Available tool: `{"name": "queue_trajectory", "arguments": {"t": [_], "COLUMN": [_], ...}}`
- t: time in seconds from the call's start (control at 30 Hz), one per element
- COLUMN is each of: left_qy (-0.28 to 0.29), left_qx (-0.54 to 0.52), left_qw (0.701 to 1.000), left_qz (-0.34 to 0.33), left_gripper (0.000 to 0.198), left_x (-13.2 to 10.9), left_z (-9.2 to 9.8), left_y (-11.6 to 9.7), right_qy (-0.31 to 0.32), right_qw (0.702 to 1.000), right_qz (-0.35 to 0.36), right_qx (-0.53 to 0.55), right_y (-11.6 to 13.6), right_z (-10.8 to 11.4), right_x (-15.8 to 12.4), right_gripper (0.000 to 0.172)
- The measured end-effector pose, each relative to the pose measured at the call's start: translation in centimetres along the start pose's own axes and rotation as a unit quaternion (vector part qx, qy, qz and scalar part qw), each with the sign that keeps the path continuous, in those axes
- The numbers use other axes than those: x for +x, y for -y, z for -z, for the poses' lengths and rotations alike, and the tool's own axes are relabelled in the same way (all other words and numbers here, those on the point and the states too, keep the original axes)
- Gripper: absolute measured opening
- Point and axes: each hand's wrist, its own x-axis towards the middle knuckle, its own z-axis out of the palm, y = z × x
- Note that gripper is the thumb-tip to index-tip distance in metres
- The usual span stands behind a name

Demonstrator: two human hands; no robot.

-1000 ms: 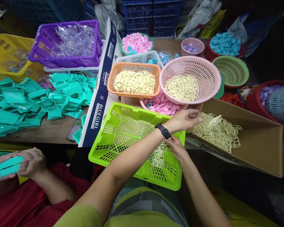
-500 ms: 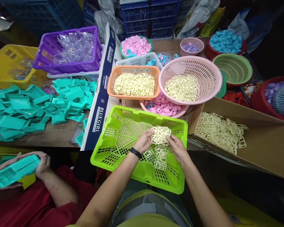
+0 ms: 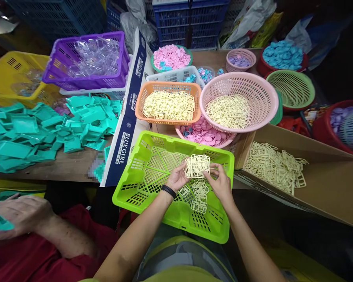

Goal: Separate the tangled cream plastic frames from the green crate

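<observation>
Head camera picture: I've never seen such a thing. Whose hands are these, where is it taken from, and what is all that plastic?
The camera sits on a person's head, looking down at their own bare hands. The left hand, with a black wristband, and the right hand together hold a cream plastic grid frame over a lime green plastic crate. A few more cream frames lie in the crate. Beyond stand an orange basket and a round pink basket of cream pieces, with an open cardboard box of them to the right. A co-worker's hand in the lower left touches teal plastic.
</observation>
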Motion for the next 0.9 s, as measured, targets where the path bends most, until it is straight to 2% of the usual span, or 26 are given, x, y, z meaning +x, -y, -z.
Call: {"name": "queue_trajectory", "arguments": {"t": [0.1, 0.17, 0.23, 0.3, 0.37, 0.4, 0.47, 0.5, 0.53, 0.6, 0.63, 0.7, 0.8, 0.9], "left_qy": [-0.004, -0.007, -0.007, -0.01, -0.019, -0.023, -0.024, -0.022, -0.019, -0.016, -0.013, -0.003, 0.019, 0.022], "left_qx": [-0.018, -0.024, -0.027, -0.031, -0.039, -0.044, -0.052, -0.054, -0.056, -0.059, -0.059, -0.063, -0.069, -0.072], "left_qw": [1.0, 1.0, 1.0, 0.999, 0.999, 0.999, 0.998, 0.998, 0.998, 0.998, 0.998, 0.998, 0.997, 0.997], "left_qz": [0.01, 0.008, 0.004, -0.003, -0.01, -0.012, -0.013, -0.012, -0.011, -0.009, -0.006, 0.0, -0.004, -0.001], "left_gripper": [0.036, 0.036, 0.034, 0.03, 0.023, 0.02, 0.017, 0.017, 0.018, 0.019, 0.02, 0.024, 0.03, 0.035], "left_x": [-0.1, -0.2, -0.2, -0.2, -0.1, -0.1, -0.2, -0.2, -0.3, -0.5, -0.6, -0.6, -0.5, -0.4], "left_z": [-0.2, -0.2, -0.2, 0.0, 0.2, 0.3, 0.4, 0.4, 0.4, 0.2, 0.1, 0.0, 0.2, 0.4], "left_y": [-0.1, -0.2, -0.4, -0.5, -0.6, -0.7, -0.7, -0.8, -0.8, -0.9, -0.9, -0.8, -0.8, -0.7], "right_qy": [0.031, 0.052, 0.055, 0.035, -0.013, -0.045, -0.117, -0.143, -0.148, -0.11, -0.081, -0.041, -0.047, -0.056], "right_qw": [0.997, 0.996, 0.998, 0.996, 0.982, 0.975, 0.977, 0.983, 0.988, 0.991, 0.991, 0.989, 0.987, 0.987], "right_qz": [0.027, 0.023, 0.022, 0.012, -0.018, -0.032, -0.029, -0.014, 0.008, 0.063, 0.09, 0.135, 0.153, 0.146], "right_qx": [-0.073, -0.071, -0.019, 0.079, 0.186, 0.213, 0.175, 0.114, 0.048, -0.042, -0.058, -0.05, -0.025, -0.023], "right_y": [0.4, 0.4, 0.2, -0.1, -0.4, -0.5, -0.5, -0.4, -0.3, 0.1, 0.3, 0.7, 1.0, 1.3], "right_z": [0.3, 0.6, 0.9, 1.3, 1.8, 2.1, 2.7, 2.8, 2.8, 2.4, 2.0, 1.1, 0.1, 0.1], "right_x": [-0.4, -0.5, -0.5, -0.3, 0.1, 0.3, 0.6, 0.7, 0.8, 0.9, 0.9, 1.0, 1.4, 1.9], "right_gripper": [0.062, 0.06, 0.053, 0.046, 0.047, 0.053, 0.072, 0.074, 0.068, 0.045, 0.04, 0.041, 0.039, 0.038]}}
